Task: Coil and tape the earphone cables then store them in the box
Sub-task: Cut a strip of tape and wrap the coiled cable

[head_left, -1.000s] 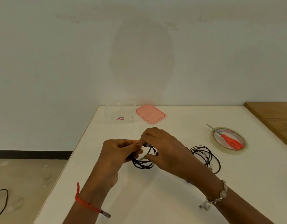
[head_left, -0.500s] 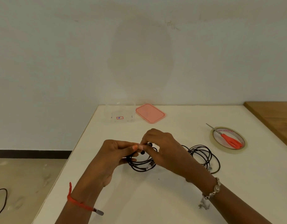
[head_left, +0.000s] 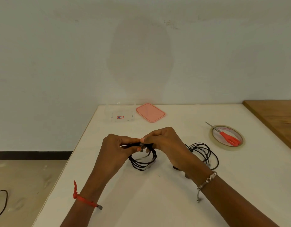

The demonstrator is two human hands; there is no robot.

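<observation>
A coiled black earphone cable (head_left: 144, 162) hangs in a small loop just above the white table (head_left: 157, 202). My left hand (head_left: 116, 150) and my right hand (head_left: 164, 141) both pinch the top of this coil, fingertips meeting. A second black earphone coil (head_left: 205, 152) lies on the table right of my right wrist. The clear plastic box (head_left: 120, 113) stands open at the table's far left corner, with its pink lid (head_left: 150, 112) lying beside it. A roll of clear tape (head_left: 227, 138) lies at the right.
Red-handled scissors (head_left: 227, 137) rest across the tape roll. A wooden surface (head_left: 275, 115) adjoins the table at the far right. The table's left edge drops to the floor, where a black cable (head_left: 1, 203) lies. A wall stands right behind the table.
The coil was lowered and turned so its loop now hangs below my fingers. Both hands stayed pinched on its top and shifted slightly.
</observation>
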